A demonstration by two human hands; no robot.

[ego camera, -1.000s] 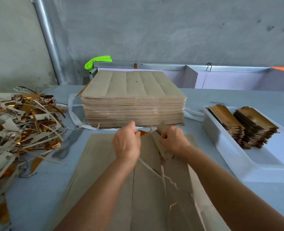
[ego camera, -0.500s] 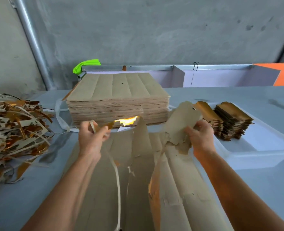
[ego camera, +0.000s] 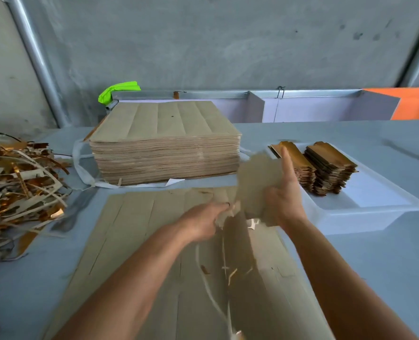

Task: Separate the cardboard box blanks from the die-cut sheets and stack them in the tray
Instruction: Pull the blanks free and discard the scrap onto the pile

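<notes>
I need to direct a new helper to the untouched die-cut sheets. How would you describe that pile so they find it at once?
Start at the grey wall behind the table. Just in front of it, left of the white tray, stands the tall square stack of sheets. Unlike the loose sheet under the hands or the scrap heap, it is thick, neat and plain brown.

A torn cardboard blank is held up by the right hand, its grip closed around it, index finger raised. The die-cut sheet on the desk is pinched by the left hand. Two blank stacks sit in the tray.
</notes>
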